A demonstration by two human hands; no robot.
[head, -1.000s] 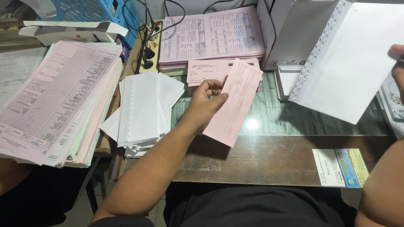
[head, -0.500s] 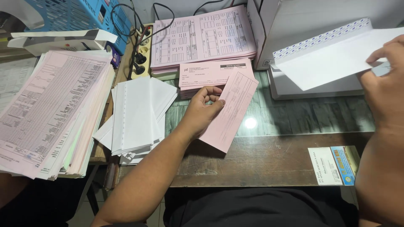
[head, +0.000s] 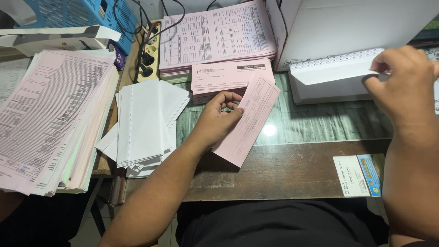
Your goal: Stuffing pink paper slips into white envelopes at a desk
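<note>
Two hands, one pink slip, one white envelope.

My left hand (head: pixel 218 120) is clamped on a folded pink slip (head: pixel 247 121), thumb on top, holding it slanted over the glass-topped desk (head: pixel 315 123); my right hand (head: pixel 404 87) pinches a white envelope (head: pixel 334 68) by its end (patterned flap raised, likely to keep the mouth open) just above the white box (head: pixel 329 89), contents hidden. More envelopes (head: pixel 144 121) are fanned at left, pink forms (head: pixel 217 39) stacked behind.

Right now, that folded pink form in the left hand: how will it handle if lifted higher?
The folded pink form is probably light: the left hand pinches it by one edge alone. Likely floppy, since it is thin paper, though the fold may stiffen it. Its lower corner rests on the desk, so it may sag once unsupported.
</note>
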